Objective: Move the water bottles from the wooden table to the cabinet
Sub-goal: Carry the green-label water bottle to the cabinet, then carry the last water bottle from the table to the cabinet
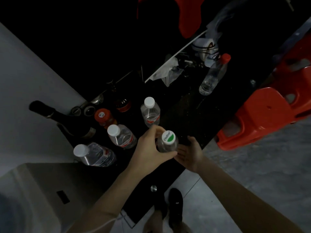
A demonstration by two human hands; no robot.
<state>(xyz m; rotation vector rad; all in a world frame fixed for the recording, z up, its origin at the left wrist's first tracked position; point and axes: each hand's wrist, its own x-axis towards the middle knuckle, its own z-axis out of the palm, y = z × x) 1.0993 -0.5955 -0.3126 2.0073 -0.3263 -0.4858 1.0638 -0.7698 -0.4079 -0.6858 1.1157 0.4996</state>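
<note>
My left hand (148, 148) grips a clear water bottle with a white and green cap (168, 139), upright over the black cabinet top (190, 118). My right hand (190, 153) lies beside the bottle with relaxed fingers, touching or nearly touching its lower side. Three white-capped water bottles stand on the cabinet to the left: one at the back (150, 113), one in the middle (121, 136), one nearest the front left (94, 154). A red-capped clear bottle (213, 75) stands farther back on the right.
A dark wine bottle (62, 118), an orange-lidded bottle (104, 116) and a dark jar (123, 105) crowd the cabinet's left end. Crumpled plastic and cables (171, 69) lie at the back. Red plastic stools (262, 111) stand right of the cabinet. A grey appliance (33, 190) sits lower left.
</note>
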